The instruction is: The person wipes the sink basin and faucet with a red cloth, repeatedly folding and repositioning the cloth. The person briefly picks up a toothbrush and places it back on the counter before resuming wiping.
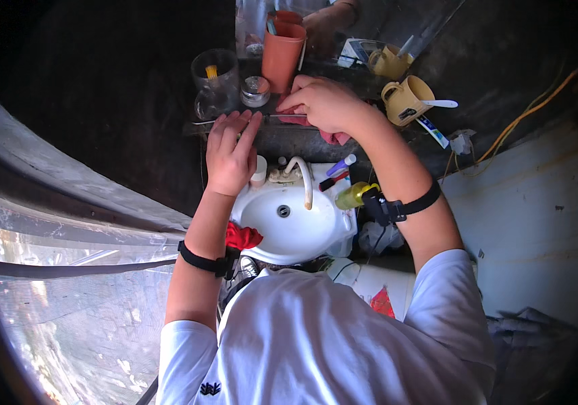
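Note:
My right hand (327, 104) presses a dark red cloth (337, 137) onto a glass shelf with a thin front rail (279, 116). Part of the cloth hangs over the shelf's front edge. My left hand (231, 147) rests its fingertips on the rail further left, fingers a little apart and nothing seen in them. Just behind the right fingers stands an orange-red plastic cup (283, 58) with a toothbrush-like handle in it. Between the hands, further back, is a small round jar with a silvery lid (255, 91). A clear glass mug (215, 81) stands behind my left hand.
A tan mug (408, 98) holding a white-handled item and a toothpaste tube (433, 131) are at right. Behind the shelf is a mirror (319, 25). Below are a white washbasin (279, 228), its curved faucet (303, 174), a yellow-green bottle (351, 196) and a bright red cloth (242, 236).

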`<state>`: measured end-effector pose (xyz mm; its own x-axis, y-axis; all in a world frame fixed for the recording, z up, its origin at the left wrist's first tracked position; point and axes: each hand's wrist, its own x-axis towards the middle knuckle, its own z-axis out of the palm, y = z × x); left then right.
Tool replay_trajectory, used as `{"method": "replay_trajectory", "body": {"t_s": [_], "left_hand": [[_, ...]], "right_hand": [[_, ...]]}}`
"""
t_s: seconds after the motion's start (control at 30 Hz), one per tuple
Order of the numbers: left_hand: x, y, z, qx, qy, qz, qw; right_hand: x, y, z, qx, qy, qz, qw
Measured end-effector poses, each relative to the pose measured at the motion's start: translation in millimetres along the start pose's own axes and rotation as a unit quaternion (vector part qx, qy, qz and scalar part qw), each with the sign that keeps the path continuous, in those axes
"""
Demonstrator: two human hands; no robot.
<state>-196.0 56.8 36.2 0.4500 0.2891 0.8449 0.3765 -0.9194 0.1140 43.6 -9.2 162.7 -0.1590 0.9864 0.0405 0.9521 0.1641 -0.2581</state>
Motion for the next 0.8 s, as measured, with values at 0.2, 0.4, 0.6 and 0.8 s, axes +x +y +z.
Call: {"method": "replay_trajectory", "body": {"t_s": [0.2,0.4,0.6,0.8], "left_hand": [[3,-1,0,-0.002,0.008,0.011,1.000],[1,-2,-4,-0.005,-0.002,0.007,1.000],[0,-2,1,-0.012,0.008,0.001,1.000],[-1,-5,2,-0.020,0.002,0.004,1.000]], "right_hand": [[-24,-10,-17,-0.067,0.048,0.083,0.993],[-89,-39,-23,0.013,0.266,0.012,0.964],[-114,-59,33,-0.009,0.263,0.115,0.958],[-69,-72,73,-0.053,0.249,0.245,0.936]]}}
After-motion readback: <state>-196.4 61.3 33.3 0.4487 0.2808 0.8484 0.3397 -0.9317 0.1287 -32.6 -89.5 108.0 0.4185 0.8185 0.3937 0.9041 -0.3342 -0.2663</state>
